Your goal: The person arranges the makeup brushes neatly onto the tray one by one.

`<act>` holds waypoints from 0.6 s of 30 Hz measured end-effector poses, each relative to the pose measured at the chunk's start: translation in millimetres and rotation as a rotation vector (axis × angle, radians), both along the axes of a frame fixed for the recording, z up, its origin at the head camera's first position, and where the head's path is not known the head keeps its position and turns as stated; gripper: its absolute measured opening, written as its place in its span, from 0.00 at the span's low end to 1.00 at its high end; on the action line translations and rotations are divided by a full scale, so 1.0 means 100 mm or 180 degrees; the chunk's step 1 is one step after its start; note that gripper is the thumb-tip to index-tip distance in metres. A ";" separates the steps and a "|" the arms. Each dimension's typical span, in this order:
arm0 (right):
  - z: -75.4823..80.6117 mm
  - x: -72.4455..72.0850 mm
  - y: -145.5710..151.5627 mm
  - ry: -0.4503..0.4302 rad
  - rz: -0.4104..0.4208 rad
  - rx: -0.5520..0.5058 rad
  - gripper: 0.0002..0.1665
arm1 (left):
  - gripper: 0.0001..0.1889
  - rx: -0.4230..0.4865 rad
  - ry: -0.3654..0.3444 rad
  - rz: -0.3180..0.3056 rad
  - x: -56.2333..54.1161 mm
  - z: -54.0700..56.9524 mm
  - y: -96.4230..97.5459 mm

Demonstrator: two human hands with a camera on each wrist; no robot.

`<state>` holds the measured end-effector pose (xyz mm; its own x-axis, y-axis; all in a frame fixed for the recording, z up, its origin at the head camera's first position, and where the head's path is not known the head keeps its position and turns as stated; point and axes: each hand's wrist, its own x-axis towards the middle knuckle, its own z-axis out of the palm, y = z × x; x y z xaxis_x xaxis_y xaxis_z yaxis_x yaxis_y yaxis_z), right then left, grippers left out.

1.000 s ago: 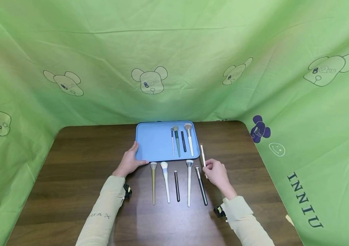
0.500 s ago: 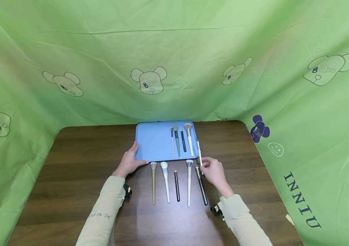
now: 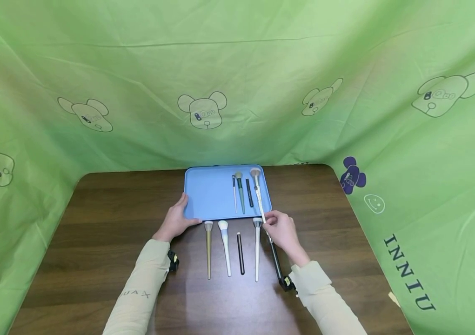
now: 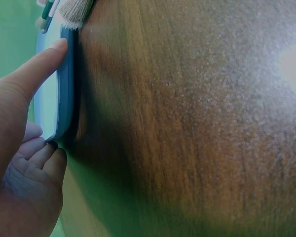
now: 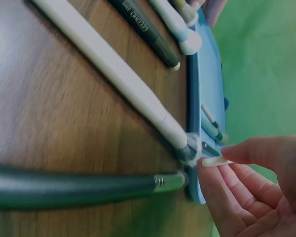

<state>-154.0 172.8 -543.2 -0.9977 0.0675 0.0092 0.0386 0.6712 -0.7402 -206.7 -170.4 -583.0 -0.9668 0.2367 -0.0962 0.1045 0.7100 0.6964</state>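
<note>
My left hand (image 3: 175, 222) grips the near-left corner of a blue tray (image 3: 208, 193), thumb along its front rim, fingers at its side. My right hand (image 3: 282, 230) pinches a thin white makeup brush (image 3: 260, 205) between thumb and fingertips, over the tray's right front edge. In the right wrist view only the end of that brush (image 5: 216, 161) shows. On the tray lie a thin brush (image 3: 235, 197), a green brush (image 3: 241, 195), a short dark brush (image 3: 249, 193) and a large fluffy brush (image 3: 255, 173), its handle partly hidden by the held brush.
In front of the tray lie a gold-handled brush (image 3: 209, 251), a white-and-blue brush (image 3: 225, 249), a short dark brush (image 3: 241, 253) and a white brush (image 3: 257, 253). A black brush (image 3: 276, 258) lies beside my right wrist. Green cloth (image 3: 145, 149) hangs around the wooden table (image 3: 107, 232).
My right hand has moved left with the thin white brush, from beside the tray to over its right side. My left hand and the tray stay in place.
</note>
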 end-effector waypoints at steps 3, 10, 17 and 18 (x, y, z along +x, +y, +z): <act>0.00 -0.02 -0.06 -0.0029 0.0049 -0.0068 0.13 | 0.55 -0.0001 0.0001 -0.0005 0.00 0.00 0.00; -0.02 -0.08 -0.19 0.0036 0.0121 -0.0015 0.13 | 0.54 0.0024 0.0036 -0.0008 0.00 0.01 0.00; -0.01 -0.16 -0.31 -0.0135 0.0199 -0.0188 0.14 | 0.54 0.0004 0.0029 -0.0003 0.00 0.02 0.00; -0.01 -0.16 -0.33 -0.0149 0.0211 -0.0213 0.14 | 0.54 0.0006 0.0027 -0.0001 0.00 0.02 0.00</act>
